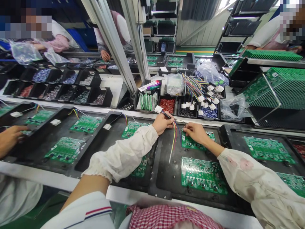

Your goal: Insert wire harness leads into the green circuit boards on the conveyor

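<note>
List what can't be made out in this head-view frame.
- Left hand: where the wire bundle ends in its grip is hidden by its fingers.
- Circuit board under the right hand: partly covered by that hand.
- Bin contents: too small to identify.
- Co-worker's hand: cut off by left edge.

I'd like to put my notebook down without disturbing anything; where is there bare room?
Bare black tray floor lies between the dangling coloured wire bundle and the near green circuit board. Crowded: the black parts bins behind both hands.
</note>
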`<action>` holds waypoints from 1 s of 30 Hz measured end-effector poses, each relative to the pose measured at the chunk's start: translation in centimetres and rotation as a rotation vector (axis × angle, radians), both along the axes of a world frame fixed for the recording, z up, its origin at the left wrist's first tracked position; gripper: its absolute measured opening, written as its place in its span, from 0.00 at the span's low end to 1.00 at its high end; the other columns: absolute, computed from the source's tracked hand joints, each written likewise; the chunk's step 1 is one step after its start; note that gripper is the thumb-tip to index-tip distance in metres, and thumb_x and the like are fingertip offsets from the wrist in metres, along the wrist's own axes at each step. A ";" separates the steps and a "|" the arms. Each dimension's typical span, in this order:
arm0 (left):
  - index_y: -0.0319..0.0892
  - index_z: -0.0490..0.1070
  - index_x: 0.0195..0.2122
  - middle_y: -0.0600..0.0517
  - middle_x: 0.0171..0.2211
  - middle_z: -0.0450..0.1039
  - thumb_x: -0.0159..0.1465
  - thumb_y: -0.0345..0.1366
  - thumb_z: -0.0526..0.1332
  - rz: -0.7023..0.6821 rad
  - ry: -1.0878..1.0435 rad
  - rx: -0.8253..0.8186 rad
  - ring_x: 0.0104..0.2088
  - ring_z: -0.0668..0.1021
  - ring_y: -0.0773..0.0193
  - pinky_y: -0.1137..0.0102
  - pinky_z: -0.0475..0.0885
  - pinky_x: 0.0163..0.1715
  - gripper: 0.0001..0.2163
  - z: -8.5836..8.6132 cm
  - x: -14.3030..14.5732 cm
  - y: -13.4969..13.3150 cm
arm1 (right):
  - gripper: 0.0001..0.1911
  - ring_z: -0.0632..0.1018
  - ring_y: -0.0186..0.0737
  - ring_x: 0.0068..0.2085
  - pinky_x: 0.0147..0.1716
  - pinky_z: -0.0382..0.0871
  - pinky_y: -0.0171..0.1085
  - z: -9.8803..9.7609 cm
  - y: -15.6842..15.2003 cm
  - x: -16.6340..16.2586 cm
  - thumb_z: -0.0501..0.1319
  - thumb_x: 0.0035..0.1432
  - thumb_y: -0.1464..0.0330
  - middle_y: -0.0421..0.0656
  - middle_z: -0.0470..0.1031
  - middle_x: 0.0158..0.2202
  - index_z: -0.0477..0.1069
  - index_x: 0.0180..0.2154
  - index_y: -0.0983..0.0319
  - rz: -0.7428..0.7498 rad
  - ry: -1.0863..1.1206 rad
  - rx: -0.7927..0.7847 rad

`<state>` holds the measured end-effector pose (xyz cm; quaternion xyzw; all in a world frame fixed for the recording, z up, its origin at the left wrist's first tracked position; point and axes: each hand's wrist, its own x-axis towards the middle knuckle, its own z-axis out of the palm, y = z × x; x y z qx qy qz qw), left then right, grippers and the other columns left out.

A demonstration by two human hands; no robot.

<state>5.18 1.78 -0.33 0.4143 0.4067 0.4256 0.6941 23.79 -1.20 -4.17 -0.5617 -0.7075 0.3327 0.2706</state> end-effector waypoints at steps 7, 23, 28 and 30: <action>0.37 0.58 0.26 0.58 0.20 0.64 0.51 0.23 0.60 0.023 0.017 -0.011 0.20 0.73 0.69 0.66 0.73 0.24 0.09 -0.1 0.1 0.1 | 0.07 0.73 0.34 0.20 0.24 0.64 0.33 0.3 0.0 -0.2 0.57 0.50 0.65 0.38 0.70 0.19 0.66 0.25 0.62 -0.036 -0.054 0.017; 0.37 0.58 0.26 0.58 0.19 0.64 0.51 0.23 0.60 0.070 0.018 -0.030 0.20 0.73 0.70 0.67 0.73 0.25 0.09 -0.3 0.0 0.4 | 0.17 0.67 0.31 0.18 0.19 0.56 0.31 2.6 -0.5 -1.0 0.56 0.50 0.57 0.37 0.68 0.15 0.67 0.19 0.63 0.142 -0.145 -0.151; 0.38 0.59 0.27 0.58 0.20 0.65 0.50 0.25 0.61 0.126 0.055 0.060 0.21 0.74 0.70 0.70 0.73 0.23 0.09 -0.6 -1.4 0.8 | 0.14 0.69 0.30 0.17 0.18 0.59 0.30 2.4 -0.8 -3.6 0.59 0.49 0.60 0.38 0.70 0.15 0.66 0.20 0.63 0.091 0.065 -0.219; 0.38 0.59 0.27 0.58 0.20 0.65 0.49 0.25 0.60 0.147 0.083 0.101 0.20 0.74 0.69 0.71 0.72 0.22 0.09 -0.8 -2.5 1.0 | 0.14 0.70 0.31 0.17 0.19 0.61 0.30 2.0 -0.5 -4.6 0.60 0.47 0.60 0.38 0.70 0.14 0.67 0.19 0.63 0.009 0.074 -0.135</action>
